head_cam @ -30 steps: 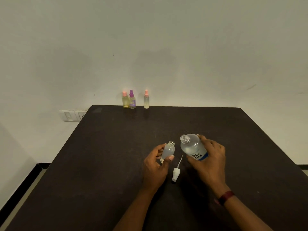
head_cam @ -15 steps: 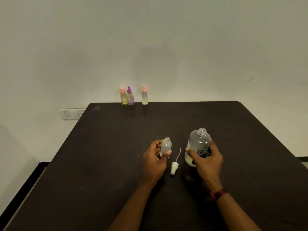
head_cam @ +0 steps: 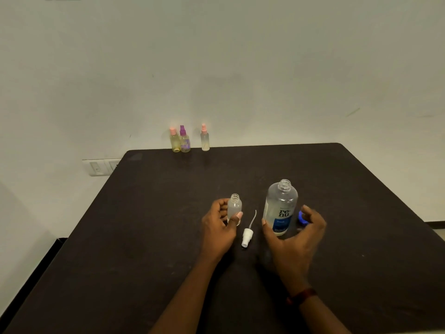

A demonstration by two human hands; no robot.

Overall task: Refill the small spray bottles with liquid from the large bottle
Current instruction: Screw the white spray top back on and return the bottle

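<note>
Left grip point(head_cam: 218, 227) holds small bottle point(head_cam: 234, 207) upright on table point(head_cam: 144, 237), well inside edges.

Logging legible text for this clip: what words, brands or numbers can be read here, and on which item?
"re" over "nu": on the large bottle, on its label.
On the blue band beneath it: smaller print, too blurred to read.
On the small open bottle in the left hand: no lettering visible.
On the three spray bottles at the back: nothing readable.
</note>
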